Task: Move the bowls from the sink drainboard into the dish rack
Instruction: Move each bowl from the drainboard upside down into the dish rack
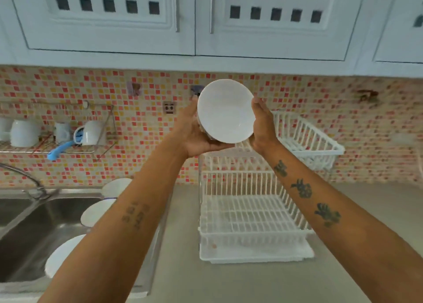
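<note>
A white bowl [225, 111] is held up on its side between both hands, its inside facing me, above the upper tier of the white two-tier dish rack [249, 213]. My left hand [194, 131] cups its left and lower rim. My right hand [263, 124] presses against its right rim. Three more white bowls lie on the drainboard, partly hidden by my left forearm: one at the back [115, 186], one in the middle [96, 213], one nearest me [60, 257].
The steel sink [27, 234] and its tap [25, 176] are at the left. A wall shelf [45, 148] holds white mugs [24, 132] and a blue utensil [58, 151]. White cabinets [206, 16] hang overhead. The rack stands on a grey counter [229, 282].
</note>
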The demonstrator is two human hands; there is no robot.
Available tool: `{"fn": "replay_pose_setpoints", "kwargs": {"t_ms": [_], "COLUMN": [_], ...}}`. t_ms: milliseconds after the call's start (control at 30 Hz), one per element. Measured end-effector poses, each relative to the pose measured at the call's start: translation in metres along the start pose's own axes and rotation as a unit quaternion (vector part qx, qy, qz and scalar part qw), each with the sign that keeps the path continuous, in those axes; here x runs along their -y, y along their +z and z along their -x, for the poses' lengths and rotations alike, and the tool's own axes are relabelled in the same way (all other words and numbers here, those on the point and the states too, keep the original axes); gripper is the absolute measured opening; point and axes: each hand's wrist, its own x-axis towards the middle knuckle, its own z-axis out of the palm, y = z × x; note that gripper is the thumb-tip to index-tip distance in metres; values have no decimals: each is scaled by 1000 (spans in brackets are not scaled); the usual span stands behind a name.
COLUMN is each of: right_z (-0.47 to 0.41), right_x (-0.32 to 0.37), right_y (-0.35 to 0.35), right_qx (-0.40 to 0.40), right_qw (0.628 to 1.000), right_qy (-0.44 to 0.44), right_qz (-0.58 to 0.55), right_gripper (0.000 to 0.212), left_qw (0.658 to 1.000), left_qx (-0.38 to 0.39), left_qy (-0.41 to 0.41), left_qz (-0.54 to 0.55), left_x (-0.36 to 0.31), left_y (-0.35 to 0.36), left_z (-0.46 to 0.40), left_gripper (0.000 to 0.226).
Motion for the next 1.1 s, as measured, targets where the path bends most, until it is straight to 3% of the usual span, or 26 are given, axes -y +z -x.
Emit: {"fn": "replay_pose_setpoints", "kwargs": {"t_ms": [200, 333, 400, 533, 667, 833, 933, 1100], "right_z": [-30, -53, -66, -79, -92, -98, -97, -101], "right_x": [17, 13, 7, -5, -24, -33, -30, -37], "right_y": [-79, -115, -133, -154, -171, -176, -172, -172], "right_qx": [-39, -88, -108, -101, -134, -128, -137, -156], "right_qw": [997, 987, 976, 941, 903, 882, 873, 873], "right_qy": [6, 67, 107, 201, 262, 312, 321, 331], "right_qz": [71, 119, 153, 251, 313, 330, 340, 322], "right_gripper": [33, 56, 68, 70, 79, 51, 21, 20], "left_qw": [989, 948, 909, 802, 706, 642, 616, 590], "left_qx": [17, 14, 36, 103, 162, 188, 186, 175], "left_qy": [27, 84, 124, 211, 205, 225, 231, 208], "left_qz": [-143, -306, -396, -549, -658, -709, -730, -761], "left_x": [13, 24, 32, 55, 78, 96, 102, 109], "left_y": [41, 50, 53, 52, 55, 54, 53, 54], "left_z": [-70, -126, -152, -195, -235, -252, -255, -249], "left_gripper": [51, 50, 51, 62, 78, 78, 79, 94]}}
